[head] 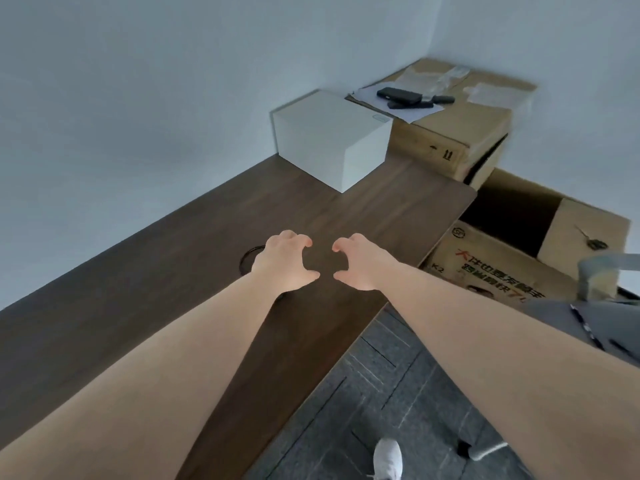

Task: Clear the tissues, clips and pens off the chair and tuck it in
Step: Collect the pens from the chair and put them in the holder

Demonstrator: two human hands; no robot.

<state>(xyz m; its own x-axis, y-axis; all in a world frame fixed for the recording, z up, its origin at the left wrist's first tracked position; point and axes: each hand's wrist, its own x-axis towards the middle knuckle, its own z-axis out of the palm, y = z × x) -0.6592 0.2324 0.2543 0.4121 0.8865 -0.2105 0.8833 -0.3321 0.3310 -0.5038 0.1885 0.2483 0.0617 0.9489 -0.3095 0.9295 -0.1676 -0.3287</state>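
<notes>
My left hand (pixel 284 261) and my right hand (pixel 360 263) are stretched out side by side above the dark wooden desk (pixel 145 306), fingers curled and apart, holding nothing. The grey chair (pixel 595 317) shows only at the right edge, with its seat and a translucent armrest (pixel 604 271). A striped pen (pixel 587 327) lies on the seat, and a second dark pen (pixel 623 346) lies beside it. No tissues or clips are visible; most of the seat is out of frame.
A white box (pixel 329 140) stands at the desk's far corner against the wall. Behind it a closed cardboard box (pixel 460 133) carries papers and dark devices. An open cardboard box (pixel 519 237) sits on the floor right of the desk. Grey carpet tiles (pixel 381 393), my white shoe (pixel 388 459).
</notes>
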